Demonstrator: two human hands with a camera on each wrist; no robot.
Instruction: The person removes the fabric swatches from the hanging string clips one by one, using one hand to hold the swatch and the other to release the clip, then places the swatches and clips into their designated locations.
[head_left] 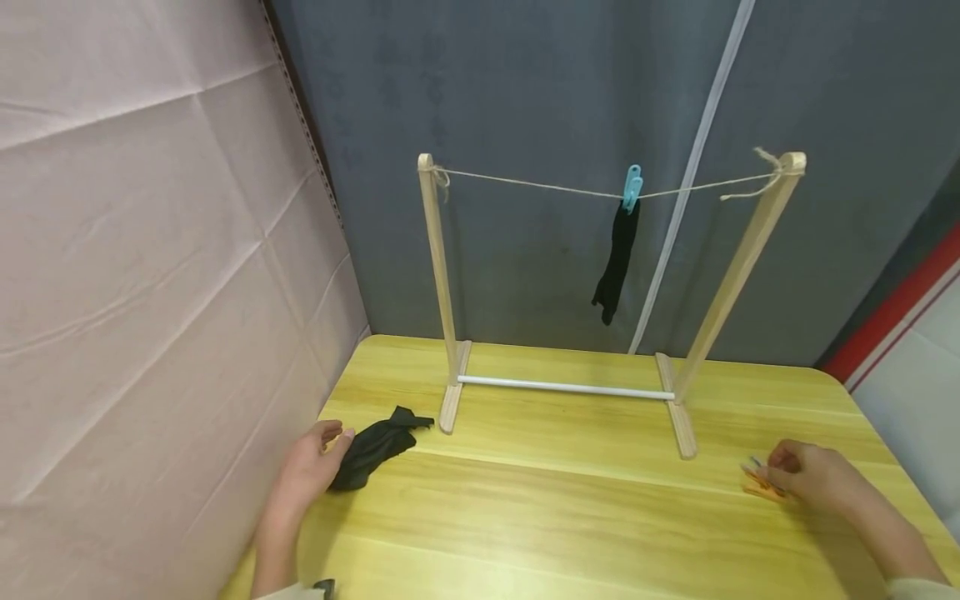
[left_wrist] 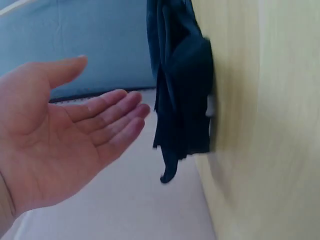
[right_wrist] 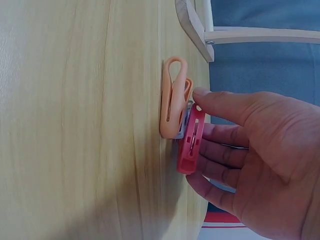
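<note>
On the left of the table lies a crumpled black cloth piece (head_left: 378, 446) with narrow, finger-like ends. My left hand (head_left: 311, 467) is beside it, thumb apart; in the left wrist view a gap separates the fingertips from the black cloth (left_wrist: 182, 95). At the right, my right hand (head_left: 813, 475) reaches to a small heap of clothespins (head_left: 763, 490). The right wrist view shows an orange clothespin (right_wrist: 172, 102), a pink-red clothespin (right_wrist: 191, 145) and part of a greyish one. My thumb and loosely bent fingers come around the pink-red clothespin, which hides some fingertips.
A wooden rack with two posts (head_left: 438, 267) stands at the table's back, joined by a white bar (head_left: 566, 387). A blue clothespin (head_left: 632, 185) clips another black cloth piece (head_left: 617, 262) to its string (head_left: 525, 182). Pale fabric (head_left: 172, 250) borders the left.
</note>
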